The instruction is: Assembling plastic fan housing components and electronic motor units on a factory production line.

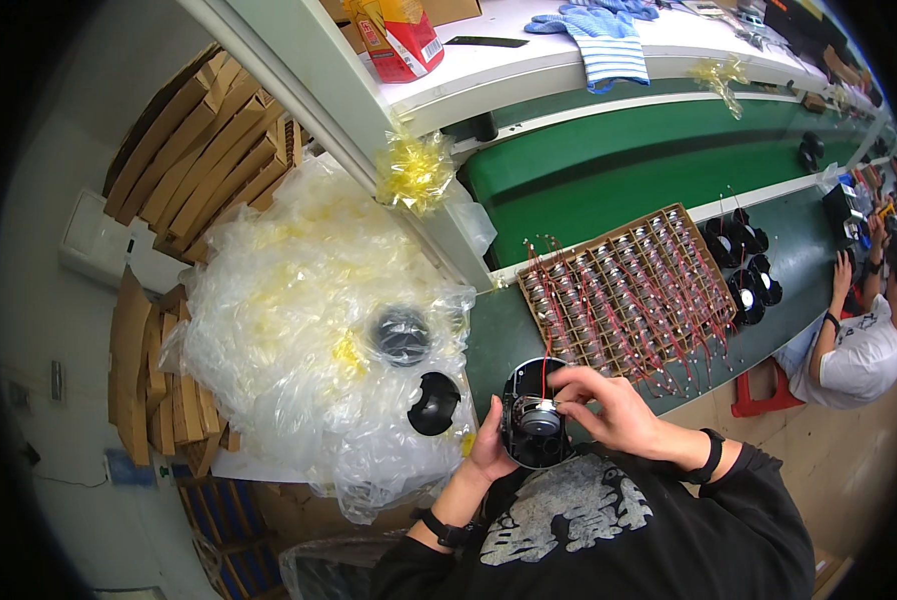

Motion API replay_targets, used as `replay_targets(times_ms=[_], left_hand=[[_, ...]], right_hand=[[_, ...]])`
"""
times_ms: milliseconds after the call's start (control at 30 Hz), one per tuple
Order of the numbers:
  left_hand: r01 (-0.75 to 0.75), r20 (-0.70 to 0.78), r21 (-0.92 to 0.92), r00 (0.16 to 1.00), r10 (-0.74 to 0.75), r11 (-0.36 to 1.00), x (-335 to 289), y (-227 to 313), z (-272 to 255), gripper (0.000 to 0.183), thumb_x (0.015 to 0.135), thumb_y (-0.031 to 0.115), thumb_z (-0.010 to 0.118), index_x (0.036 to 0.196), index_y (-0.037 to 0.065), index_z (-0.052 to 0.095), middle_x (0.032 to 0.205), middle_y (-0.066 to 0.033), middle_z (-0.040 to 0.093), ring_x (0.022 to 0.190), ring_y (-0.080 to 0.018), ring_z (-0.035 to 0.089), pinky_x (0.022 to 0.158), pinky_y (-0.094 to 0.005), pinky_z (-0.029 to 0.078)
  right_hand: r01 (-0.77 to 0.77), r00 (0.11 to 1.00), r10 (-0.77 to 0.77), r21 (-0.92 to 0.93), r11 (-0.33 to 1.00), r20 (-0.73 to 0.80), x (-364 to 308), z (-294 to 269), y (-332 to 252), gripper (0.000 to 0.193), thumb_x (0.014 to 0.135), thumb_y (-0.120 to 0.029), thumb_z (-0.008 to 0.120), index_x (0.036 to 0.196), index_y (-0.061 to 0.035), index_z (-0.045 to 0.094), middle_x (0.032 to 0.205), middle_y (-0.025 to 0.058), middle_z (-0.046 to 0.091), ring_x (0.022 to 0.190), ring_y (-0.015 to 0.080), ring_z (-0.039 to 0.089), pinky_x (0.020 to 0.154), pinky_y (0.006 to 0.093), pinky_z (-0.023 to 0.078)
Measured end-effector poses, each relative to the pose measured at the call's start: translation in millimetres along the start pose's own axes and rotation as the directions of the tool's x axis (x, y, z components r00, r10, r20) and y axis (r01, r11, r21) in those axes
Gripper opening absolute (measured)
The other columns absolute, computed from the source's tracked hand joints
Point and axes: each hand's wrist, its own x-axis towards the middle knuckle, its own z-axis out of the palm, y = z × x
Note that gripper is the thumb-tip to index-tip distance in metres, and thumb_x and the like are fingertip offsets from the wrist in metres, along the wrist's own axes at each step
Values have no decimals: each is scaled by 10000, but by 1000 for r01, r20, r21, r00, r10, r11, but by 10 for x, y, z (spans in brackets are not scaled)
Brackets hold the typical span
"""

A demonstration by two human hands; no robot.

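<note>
My left hand (490, 444) grips the side of a round black plastic housing (520, 446), close to my body at the table's edge. Inside its open face sits a round part with a silver rim and a dark grey face (541, 421). A red wire (546, 368) rises from that part. My right hand (609, 405) reaches over the housing from the right, thumb and fingers closed at the round part's upper edge. The fingertips partly hide what they pinch.
A divided cardboard tray (629, 295) holds rows of small metal parts with red wires. Several black housings (744, 245) stand right of it. Clear plastic bags (299, 330) heap at left, with two black pieces (434, 404) on them. A co-worker (859, 350) sits at far right.
</note>
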Motion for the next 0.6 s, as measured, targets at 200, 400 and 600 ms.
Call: replay_targets(times_ms=[200,400,600], left_hand=[[-140,29,166,990,137,976,-71,-61,-157,701,848,499,597,1346,47,400,1302,-99,506,1194,-229,491,1049,-408,354],[-130,-10,72,991,131,989,-77,-90,-236,759,828,483,624,1375,37,344,1354,-149,450,1233,-279,468,1053,-454,359],[-115,4,84,993,115,990,-26,-75,-173,735,857,490,581,1377,32,336,1353,-132,454,1236,-266,463,1057,-443,350]], right_hand=[[62,997,-56,-143,988,46,-38,-36,-106,458,798,52,581,1233,-89,561,774,117,605,686,243,593,658,336,473],[158,986,-167,-253,955,-16,-95,89,-35,316,770,10,616,1056,-116,666,733,71,578,663,217,572,659,338,412],[310,947,-292,-631,711,136,-89,126,-33,342,698,-90,656,1038,-132,655,885,-9,576,882,176,527,733,321,385]])
